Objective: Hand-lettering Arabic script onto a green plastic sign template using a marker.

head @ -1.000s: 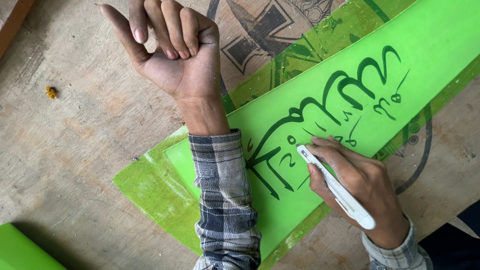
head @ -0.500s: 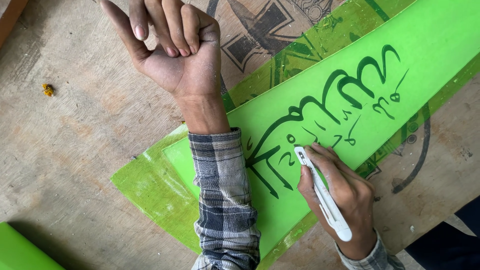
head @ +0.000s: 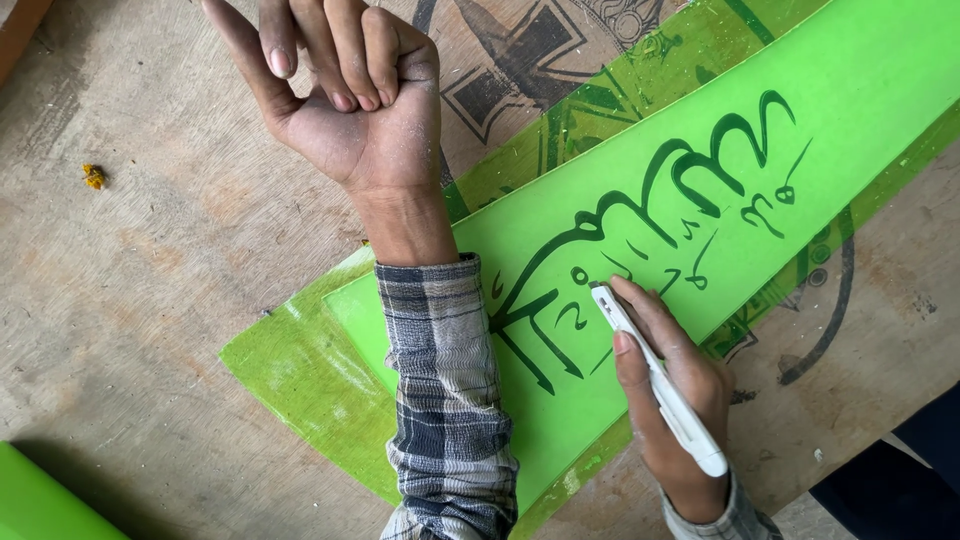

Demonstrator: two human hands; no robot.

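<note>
Risk, smearing: right hand (head: 672, 400) resting low on the green sheet (head: 800, 150), heel close to the dark strokes (head: 640, 215); wet ink likely to drag under the palm or the cuff if slid sideways.

Risk, sheet shift: left forearm in plaid sleeve (head: 445, 390) lying across the sheet's lower-left end as the only hold-down; any lift likely to let the sheet creep on the table (head: 130, 280) and break a line.

Risk, stray mark: pen tip pressed very near finished small marks; a slip likely to join strokes meant to stay apart.

Grip, right: closed around white marker pen (head: 660, 385), tip down on the sheet among the lower strokes.

Grip, left: left hand (head: 350, 90) palm up, fingers curled loosely, nothing held, beyond the sheet's edge above bare wood.

Item: long bright green strip, glossy, lying diagonally from lower left to upper right, bearing flowing dark green calligraphic strokes; laid over a larger, translucent green underlay (head: 300, 370) with scuffed edges.
</note>
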